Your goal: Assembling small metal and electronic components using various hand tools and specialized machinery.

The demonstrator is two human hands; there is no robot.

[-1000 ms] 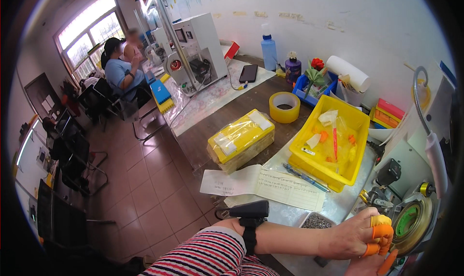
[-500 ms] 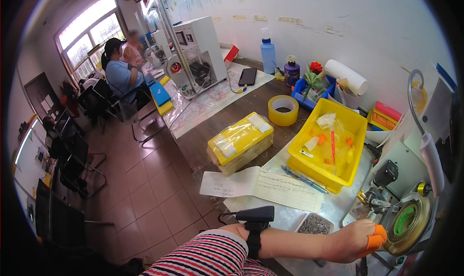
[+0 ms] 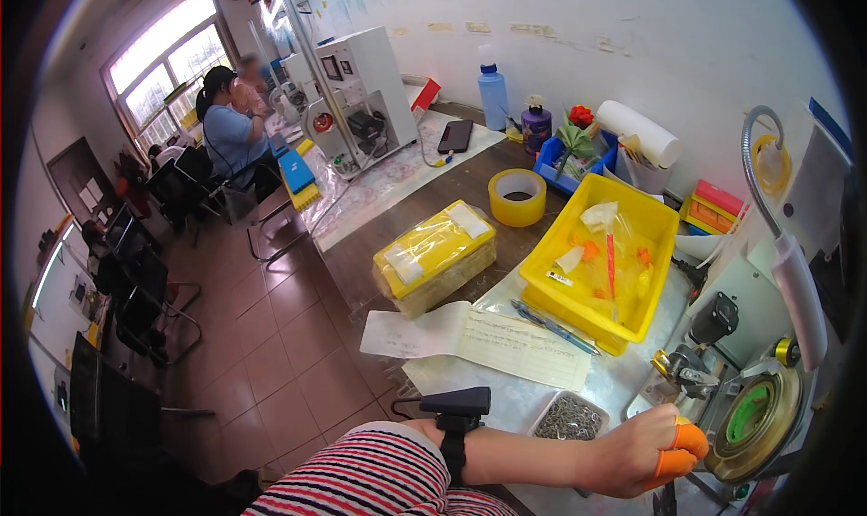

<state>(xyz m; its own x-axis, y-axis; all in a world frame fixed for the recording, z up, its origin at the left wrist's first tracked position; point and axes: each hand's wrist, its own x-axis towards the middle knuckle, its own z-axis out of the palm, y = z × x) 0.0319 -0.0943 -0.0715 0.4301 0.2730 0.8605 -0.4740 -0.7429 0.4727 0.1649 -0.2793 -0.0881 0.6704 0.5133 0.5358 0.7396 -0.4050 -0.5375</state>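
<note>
Your left hand (image 3: 643, 451) is just to the right of the white tray (image 3: 545, 409), back turned up and fingers curled in close together; whether they pinch anything you can't tell from here. Smooth, rubbery orange finger cots (image 3: 686, 440) cover some of the fingers. Your right hand is out of view, so its state can't be told. A dark, slim tool (image 3: 667, 499) sits right of the tray, directly below your fingertips at the lower edge; contact is unclear. Farther right of the tray, just past your fingers, is the round wheel (image 3: 770, 432), a glossy amber-brown disc with a flat green ring (image 3: 748, 414) at its middle. The tray itself holds a heap of tiny grey metal pieces (image 3: 571, 418), rough and grainy in texture. Beyond the tray lies the open paper notebook (image 3: 524, 349), its ruled page written on; farther beyond it stands the deep yellow plastic bin (image 3: 578, 311), with crinkled clear film (image 3: 625, 272) inside. Your striped knit sleeve (image 3: 388, 466) is left of the tray
</note>
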